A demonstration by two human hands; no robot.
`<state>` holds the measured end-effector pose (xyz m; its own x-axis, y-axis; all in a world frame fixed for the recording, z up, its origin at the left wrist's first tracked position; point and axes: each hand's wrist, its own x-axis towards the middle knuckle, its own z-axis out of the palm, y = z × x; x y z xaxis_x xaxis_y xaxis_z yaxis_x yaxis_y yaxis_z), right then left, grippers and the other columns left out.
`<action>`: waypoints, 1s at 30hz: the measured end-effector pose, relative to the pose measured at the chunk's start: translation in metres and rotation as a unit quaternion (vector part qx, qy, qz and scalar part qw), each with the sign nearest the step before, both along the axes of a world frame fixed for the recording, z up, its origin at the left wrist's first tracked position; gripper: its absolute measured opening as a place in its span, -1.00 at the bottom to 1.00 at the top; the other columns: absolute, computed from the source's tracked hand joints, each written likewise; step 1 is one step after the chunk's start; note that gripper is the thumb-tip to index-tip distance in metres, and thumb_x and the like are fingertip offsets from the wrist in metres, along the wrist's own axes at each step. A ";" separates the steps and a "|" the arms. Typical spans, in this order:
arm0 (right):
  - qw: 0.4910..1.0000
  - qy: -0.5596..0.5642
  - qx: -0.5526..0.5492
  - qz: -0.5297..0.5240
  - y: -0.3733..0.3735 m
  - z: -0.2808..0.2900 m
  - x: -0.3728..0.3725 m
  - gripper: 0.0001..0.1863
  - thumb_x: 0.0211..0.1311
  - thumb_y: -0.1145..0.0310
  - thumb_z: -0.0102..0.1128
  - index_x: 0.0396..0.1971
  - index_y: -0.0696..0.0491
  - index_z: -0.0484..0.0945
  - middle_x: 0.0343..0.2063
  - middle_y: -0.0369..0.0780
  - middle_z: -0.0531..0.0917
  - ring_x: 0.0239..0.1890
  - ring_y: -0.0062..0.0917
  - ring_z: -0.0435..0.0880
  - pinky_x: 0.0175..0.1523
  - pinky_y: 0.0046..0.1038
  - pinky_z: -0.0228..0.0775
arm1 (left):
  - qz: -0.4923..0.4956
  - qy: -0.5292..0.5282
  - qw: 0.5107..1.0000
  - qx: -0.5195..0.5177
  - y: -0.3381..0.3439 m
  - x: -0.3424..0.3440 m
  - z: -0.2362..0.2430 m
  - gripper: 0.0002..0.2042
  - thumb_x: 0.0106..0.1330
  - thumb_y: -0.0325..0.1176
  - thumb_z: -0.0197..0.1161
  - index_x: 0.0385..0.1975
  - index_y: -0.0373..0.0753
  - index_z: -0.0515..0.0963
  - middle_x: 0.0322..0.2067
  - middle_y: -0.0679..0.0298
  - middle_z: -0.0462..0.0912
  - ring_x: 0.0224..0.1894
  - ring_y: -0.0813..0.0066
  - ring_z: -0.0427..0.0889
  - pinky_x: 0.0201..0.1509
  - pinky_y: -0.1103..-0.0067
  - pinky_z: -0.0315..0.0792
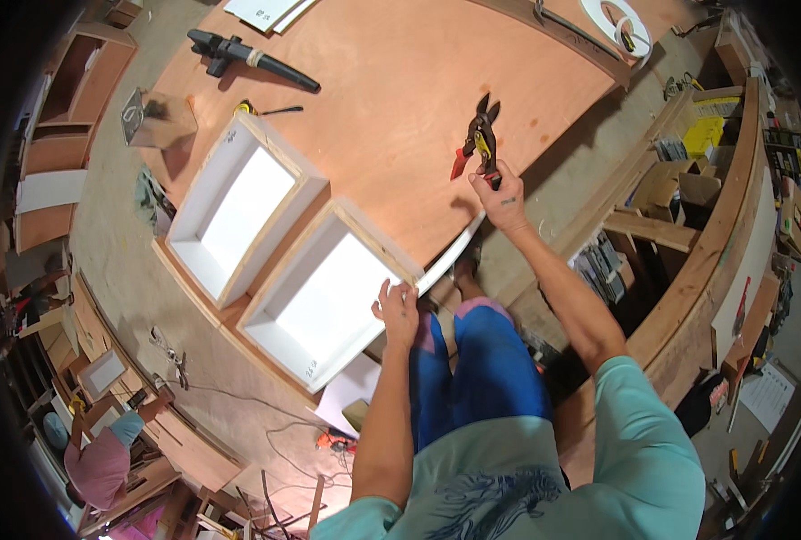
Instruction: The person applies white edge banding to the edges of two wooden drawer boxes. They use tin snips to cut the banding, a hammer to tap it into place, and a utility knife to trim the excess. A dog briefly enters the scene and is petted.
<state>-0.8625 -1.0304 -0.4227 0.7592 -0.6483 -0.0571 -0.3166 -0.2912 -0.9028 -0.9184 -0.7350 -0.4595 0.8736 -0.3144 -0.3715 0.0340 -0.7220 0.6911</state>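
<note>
My right hand (506, 200) grips a pair of tin snips (483, 139) with red, yellow and black handles, holding them above the right edge of the table with the jaws pointing away from me. My left hand (398, 310) is at the near right corner of a white-lined wooden drawer (324, 279), its fingers closed on the drawer's edge and a white edging strip (453, 254). Past that corner the strip sticks out freely, up toward my right wrist. A second similar drawer (238, 202) lies to the left of the first, a narrow gap between them.
On the plywood table (382, 117) lie a black bar clamp (252, 59) and a roll of white strip (618, 25). Wooden compartments with boxes (657, 189) stand to the right. At lower left, a person in a pink top (99, 468) works nearby. A cable (265, 405) crosses the floor.
</note>
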 end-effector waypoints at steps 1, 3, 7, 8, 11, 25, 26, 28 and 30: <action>1.000 -0.014 -0.009 -0.023 0.009 -0.007 0.013 -0.76 0.12 0.33 0.31 -0.31 0.14 0.52 -0.67 -0.19 0.58 -0.64 -0.52 0.61 -0.47 -0.45 0.42 | -0.003 0.006 1.000 0.003 0.000 0.000 0.004 -0.79 0.36 -0.20 0.11 -0.22 -0.20 0.55 -0.12 0.23 0.59 0.34 0.13 0.21 0.33 -0.02 -0.22; 0.998 -0.028 -0.042 -0.048 0.003 -0.050 0.034 -0.78 0.12 0.37 0.25 -0.26 0.14 0.51 -0.63 -0.13 0.63 -0.54 -0.39 0.69 -0.39 -0.39 0.48 | -0.010 0.005 1.000 0.011 -0.002 0.000 0.005 -0.80 0.37 -0.21 0.11 -0.21 -0.19 0.55 -0.11 0.23 0.59 0.35 0.13 0.20 0.33 -0.01 -0.22; 0.997 0.067 -0.017 -0.038 0.001 -0.075 0.064 -0.63 0.00 0.31 0.29 -0.19 0.16 0.51 -0.49 -0.04 0.62 -0.39 -0.23 0.66 -0.23 -0.33 0.48 | -0.015 0.027 0.999 0.023 -0.001 -0.002 0.011 -0.79 0.39 -0.20 0.09 -0.20 -0.17 0.54 -0.11 0.26 0.59 0.36 0.17 0.19 0.34 0.02 -0.25; 0.997 0.058 0.016 -0.039 -0.002 -0.074 0.072 -0.59 -0.03 0.28 0.31 -0.17 0.16 0.50 -0.45 -0.01 0.61 -0.33 -0.19 0.65 -0.17 -0.31 0.48 | -0.014 0.037 0.999 0.026 -0.001 -0.001 0.012 -0.79 0.39 -0.19 0.09 -0.20 -0.17 0.54 -0.09 0.27 0.59 0.36 0.17 0.19 0.34 0.03 -0.25; 0.975 0.198 0.066 0.079 -0.023 -0.106 0.098 -0.48 -0.11 0.22 0.29 -0.08 0.11 0.48 -0.19 0.08 0.51 -0.06 -0.09 0.52 0.03 -0.24 0.37 | -0.018 0.046 0.998 0.034 -0.004 0.004 0.014 -0.79 0.38 -0.19 0.10 -0.20 -0.17 0.54 -0.08 0.27 0.59 0.35 0.16 0.20 0.34 0.04 -0.24; 0.907 0.349 -0.234 0.041 0.042 -0.102 0.094 -0.11 -0.10 0.22 0.23 0.30 0.17 0.10 0.02 0.14 0.34 0.02 -0.04 0.33 0.11 0.02 0.06 | 0.000 0.031 0.998 0.051 -0.007 0.002 0.010 -0.85 0.30 -0.33 0.21 -0.18 -0.12 0.50 -0.09 0.41 0.62 0.34 0.20 0.25 0.33 -0.02 -0.20; 0.898 0.331 -0.289 0.006 0.029 -0.103 0.097 -0.23 -0.14 0.29 0.21 0.19 0.17 0.24 -0.21 0.00 0.50 -0.16 -0.23 0.47 -0.04 -0.13 0.27 | 0.003 0.017 0.999 0.042 -0.006 -0.001 0.006 -0.86 0.30 -0.32 0.21 -0.18 -0.11 0.50 -0.10 0.41 0.62 0.34 0.20 0.25 0.33 -0.02 -0.19; 0.924 0.351 0.042 0.148 -0.028 -0.087 0.092 -0.33 -0.17 0.35 0.19 0.08 0.16 0.31 -0.36 -0.11 0.51 -0.31 -0.36 0.51 -0.21 -0.28 0.35 | 0.011 -0.007 1.000 0.022 -0.005 -0.004 0.001 -0.87 0.30 -0.30 0.21 -0.22 -0.13 0.50 -0.12 0.40 0.62 0.32 0.20 0.28 0.32 -0.03 -0.18; 0.911 0.293 0.208 0.200 -0.058 -0.063 0.071 -0.45 -0.20 0.42 0.16 -0.05 0.14 0.38 -0.49 -0.22 0.50 -0.44 -0.48 0.54 -0.39 -0.42 0.36 | 0.001 -0.024 0.999 0.031 -0.006 -0.004 0.002 -0.87 0.30 -0.30 0.21 -0.23 -0.14 0.50 -0.14 0.38 0.62 0.31 0.20 0.28 0.32 -0.03 -0.18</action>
